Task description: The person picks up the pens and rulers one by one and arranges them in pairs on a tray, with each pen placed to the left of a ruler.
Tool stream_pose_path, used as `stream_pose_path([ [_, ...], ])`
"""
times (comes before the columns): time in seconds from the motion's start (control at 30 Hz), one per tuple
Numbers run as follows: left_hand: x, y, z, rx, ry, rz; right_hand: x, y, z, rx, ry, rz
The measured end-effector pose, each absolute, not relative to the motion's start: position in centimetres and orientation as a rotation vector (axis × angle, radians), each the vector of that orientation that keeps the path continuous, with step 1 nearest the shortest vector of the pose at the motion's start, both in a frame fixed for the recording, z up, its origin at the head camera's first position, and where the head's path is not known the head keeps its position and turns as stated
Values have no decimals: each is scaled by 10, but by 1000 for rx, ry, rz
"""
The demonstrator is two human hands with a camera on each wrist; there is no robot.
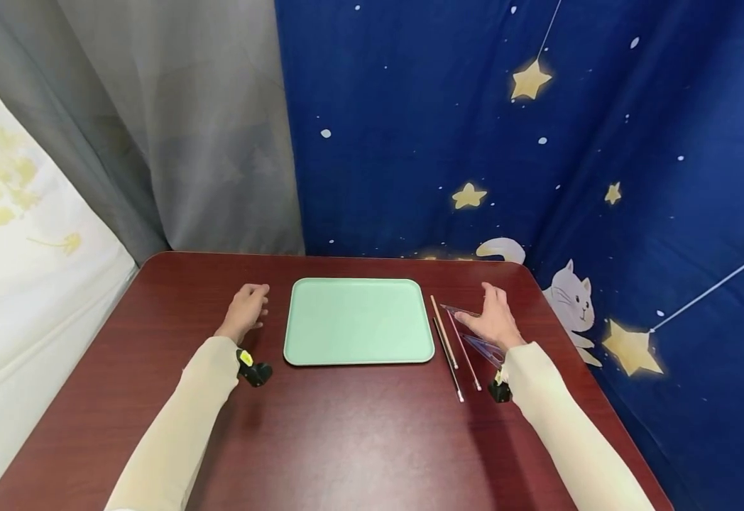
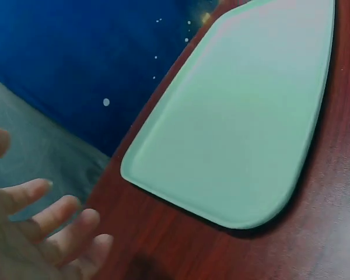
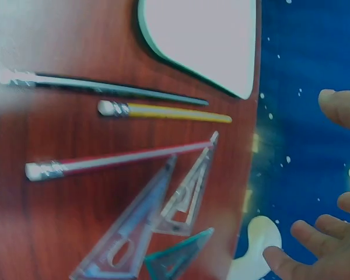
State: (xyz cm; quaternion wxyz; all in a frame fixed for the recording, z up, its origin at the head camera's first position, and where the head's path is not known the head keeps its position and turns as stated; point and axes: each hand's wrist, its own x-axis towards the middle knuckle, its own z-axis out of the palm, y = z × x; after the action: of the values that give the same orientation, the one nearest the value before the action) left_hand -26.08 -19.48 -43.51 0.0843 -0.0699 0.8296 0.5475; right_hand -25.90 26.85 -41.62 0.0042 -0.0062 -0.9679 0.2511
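From my station I look down on a dark reddish-brown table (image 1: 359,440). A pale green tray (image 1: 358,321) lies towards its twelve o'clock. From the tray's three to four o'clock lie a dark pencil (image 3: 122,90), a yellow pencil (image 3: 169,112), a red pencil (image 3: 116,160) (all slanting eleven-to-five), plus a bluish set square (image 3: 139,219), a clear set square (image 3: 174,227) and a green set square (image 3: 186,248).

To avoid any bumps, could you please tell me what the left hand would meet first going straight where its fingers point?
The left hand would likely meet the green tray first, though height is unclear; it might pass above.

Head view looks down; closer wrist views share the tray (image 1: 359,321).
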Motion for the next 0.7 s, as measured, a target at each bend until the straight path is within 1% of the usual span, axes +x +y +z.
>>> stream_pose_path([
  [0.17, -260, -189, -454, -202, 2325, 1643, -249, 268, -429, -30, -3036, 858],
  [0.37, -258, -184, -474, -270, 2176, 1750, -234, 265, -446, -86, -3060, 1017],
  [0.53, -255, -185, -486, -303, 2071, 1847, -223, 261, -460, -115, -3067, 1114],
  [0.7, -253, -185, -495, -280, 2088, 1855, -211, 254, -470, -174, -3064, 1180],
])
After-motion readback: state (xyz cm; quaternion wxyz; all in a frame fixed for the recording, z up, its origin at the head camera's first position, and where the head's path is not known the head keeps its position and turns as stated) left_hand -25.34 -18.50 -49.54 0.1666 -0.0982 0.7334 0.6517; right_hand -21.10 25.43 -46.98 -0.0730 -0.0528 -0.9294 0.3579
